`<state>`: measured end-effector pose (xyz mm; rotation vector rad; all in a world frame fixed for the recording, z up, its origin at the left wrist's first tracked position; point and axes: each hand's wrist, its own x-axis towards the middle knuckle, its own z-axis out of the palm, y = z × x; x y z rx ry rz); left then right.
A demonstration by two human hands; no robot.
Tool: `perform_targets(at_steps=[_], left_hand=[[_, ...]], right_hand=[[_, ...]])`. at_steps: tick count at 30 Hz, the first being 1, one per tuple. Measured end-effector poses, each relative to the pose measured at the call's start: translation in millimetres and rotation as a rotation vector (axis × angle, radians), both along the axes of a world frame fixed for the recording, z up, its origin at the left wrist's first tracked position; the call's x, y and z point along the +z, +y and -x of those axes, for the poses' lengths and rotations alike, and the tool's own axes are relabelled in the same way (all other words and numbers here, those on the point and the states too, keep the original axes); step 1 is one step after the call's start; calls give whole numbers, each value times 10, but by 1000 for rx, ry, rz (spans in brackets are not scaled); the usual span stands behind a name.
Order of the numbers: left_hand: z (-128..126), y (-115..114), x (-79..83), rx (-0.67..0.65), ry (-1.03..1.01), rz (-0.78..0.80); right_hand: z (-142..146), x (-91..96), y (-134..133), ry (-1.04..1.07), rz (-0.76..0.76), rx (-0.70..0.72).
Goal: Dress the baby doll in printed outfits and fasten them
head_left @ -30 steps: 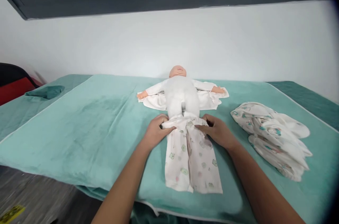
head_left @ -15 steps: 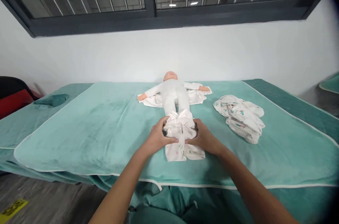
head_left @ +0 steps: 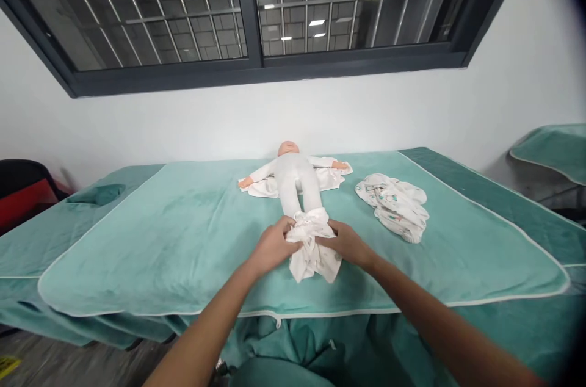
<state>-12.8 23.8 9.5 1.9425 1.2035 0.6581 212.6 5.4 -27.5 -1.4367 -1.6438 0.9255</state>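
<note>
A baby doll [head_left: 295, 170] with a white cloth body lies on its back, head toward the wall and arms spread over a white garment [head_left: 263, 187]. Small white printed baby pants [head_left: 314, 246] are bunched around the ends of its legs, hiding its feet. My left hand [head_left: 273, 245] grips the left side of the pants between thumb and fingers. On the other side, my right hand [head_left: 348, 243] pinches the fabric in the same way. The pant legs hang loosely toward me on the bed.
A crumpled white printed baby garment [head_left: 396, 207] lies to the right of the doll. Beneath everything is a green plush blanket [head_left: 151, 240] with white piping. A barred window [head_left: 256, 62] is set in the wall behind. At far left stands a red and black chair [head_left: 25, 195].
The view has tilted up and shifted slightly. Both hands have drawn a little closer together, gathering the pants more tightly. The doll and the loose garment lie as before.
</note>
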Motion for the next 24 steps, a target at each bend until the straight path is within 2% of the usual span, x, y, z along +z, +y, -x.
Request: perform_targets(at_steps=[2,4,6,7,11,12,14,18,20,22,24], left_hand=[[96,-4,289,-64,-179,200],[210,-34,627,-169,-262,357],[314,-88,990,-266,-244,392],[355,-123,1175,-315,-189,372],[394,-312,1849,-634,335,388],[374,-371,1987,-657,452,346],[315,-485,2222,-612,604,174],[256,-602,2540,-490,631,-147],[300,-570,2604,-403,573,-272],[380,-483,2572,-233,410,-418],[465,-356,2429,-5,115,-561]], right_hand=[[-44,294,-46,78,87,141],[-73,661,-121,228,187,312],[-76,1062,-207,326,235,451],[-66,1260,-247,286,218,503],[53,1907,-379,-323,23,660],[102,2023,-405,-460,-13,664],[209,2213,-447,-648,-82,635],[386,2533,-482,-829,-201,595],[440,2659,-459,-777,-185,635],[492,2713,-384,-553,-183,657],[572,2663,-236,-173,-174,640]])
